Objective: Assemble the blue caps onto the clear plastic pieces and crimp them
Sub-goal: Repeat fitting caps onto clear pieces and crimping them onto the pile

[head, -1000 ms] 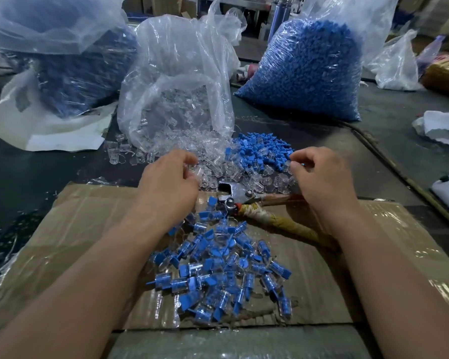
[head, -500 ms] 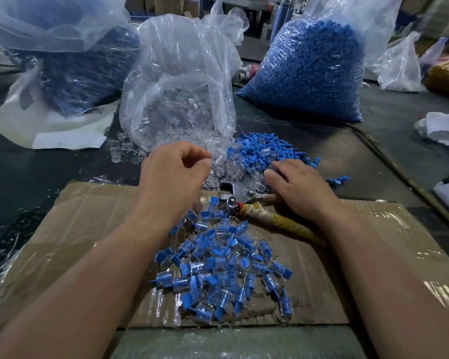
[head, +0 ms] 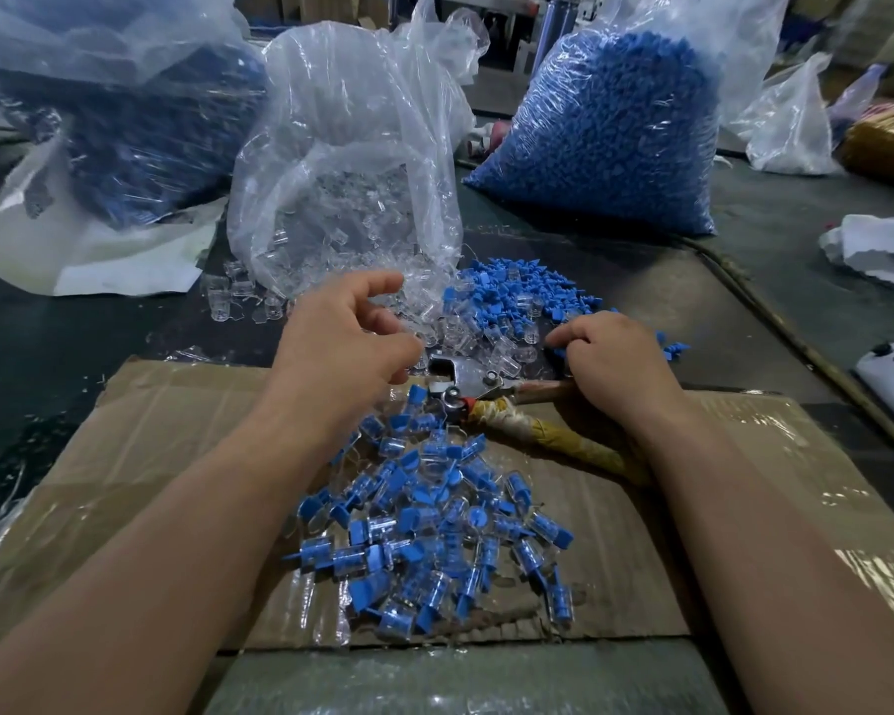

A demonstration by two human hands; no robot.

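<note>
Where the cardboard [head: 125, 456] lies nearest the camera, a heap of capped pieces [head: 434, 518] sits on its middle, between the two forearms. Just beyond the heap a crimper [head: 486, 397] lies across the cardboard's far edge, its metal head pointing left and its wrapped handles running right.

The hands are apart, one on each side of the crimper's head. The left hand [head: 341, 348] hovers over the loose clear pieces [head: 491, 348], fingers loosely curled and spread, with nothing visible in it. The right hand [head: 615, 358] is knuckles up, its heel over a crimper handle and its curled fingertips [head: 556, 339] down at the edge of the loose blue caps [head: 507, 291]; I cannot tell whether it pinches one.

The clear pieces spill from an open clear bag [head: 352, 172], with the caps lying touching them on the right. Farther back stand a cap bag [head: 605, 126] on the right and a darker bag [head: 140, 105] on the left.
</note>
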